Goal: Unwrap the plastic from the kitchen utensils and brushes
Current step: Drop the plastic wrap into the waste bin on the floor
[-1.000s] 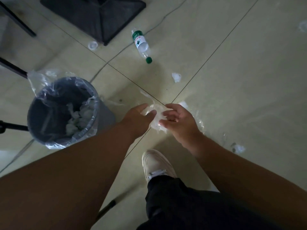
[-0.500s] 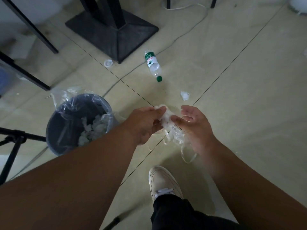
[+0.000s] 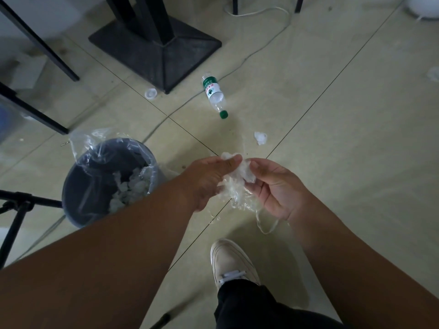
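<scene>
A crumpled wad of clear plastic wrap (image 3: 240, 184) hangs between my hands above the tiled floor. My left hand (image 3: 209, 181) pinches its upper end between thumb and fingers. My right hand (image 3: 276, 188) is palm-up beside it, its fingers curled round the wad's right side. Loose strands of plastic dangle below the hands. No utensil or brush is in view.
A grey bin (image 3: 107, 181) lined with a clear bag and holding wrap scraps stands at the left. A plastic bottle (image 3: 213, 93), a scrap (image 3: 260, 137) and a small cap (image 3: 150, 93) lie on the floor. A black table base (image 3: 156, 48), cable and tripod leg (image 3: 14, 210) are nearby. My shoe (image 3: 231, 262) is below.
The view has tilted up, showing more of the table base. My hands have drawn slightly apart and the plastic wad now hangs lower, with strands trailing down.
</scene>
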